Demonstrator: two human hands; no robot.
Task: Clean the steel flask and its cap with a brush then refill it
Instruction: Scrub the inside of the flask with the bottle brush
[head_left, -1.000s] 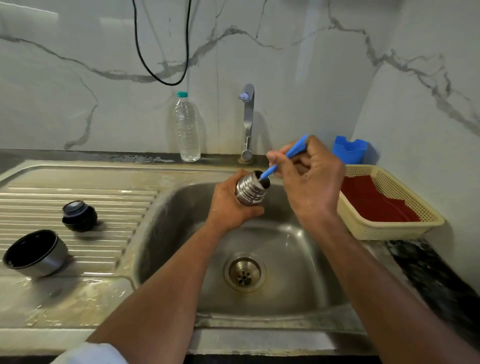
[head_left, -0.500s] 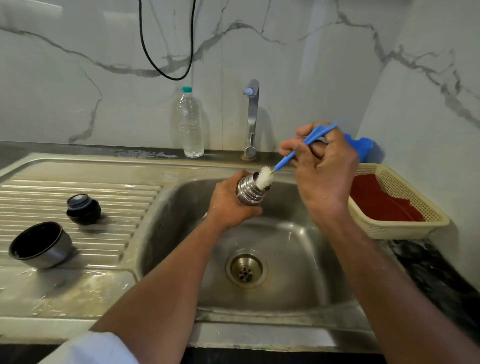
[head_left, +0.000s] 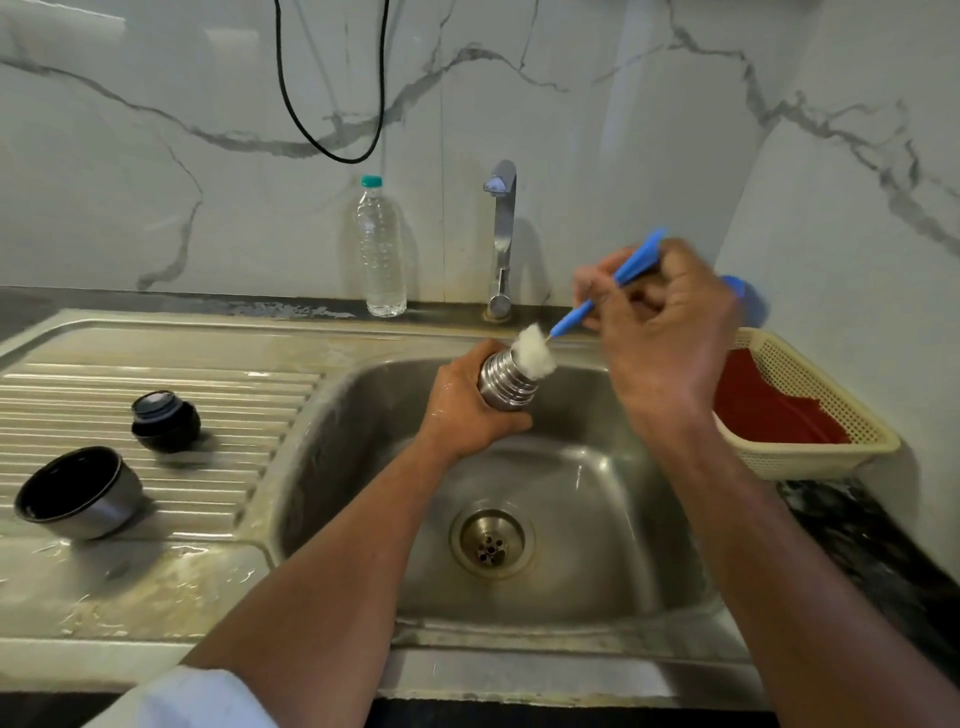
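Over the sink (head_left: 332, 441), the left hand (head_left: 467, 405) is gripping the steel flask (head_left: 506, 382) around its body, tilting its ribbed neck up and to the right. The right hand (head_left: 670, 332), fingers curled, is pinching the blue-handled brush (head_left: 597, 301), its white bristle head sitting at the flask's mouth. The cap (head_left: 78, 491) and the stopper (head_left: 166, 421) are lying on the draining board.

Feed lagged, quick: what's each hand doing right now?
Left hand: closed around the steel flask.
Right hand: closed on the blue brush handle.
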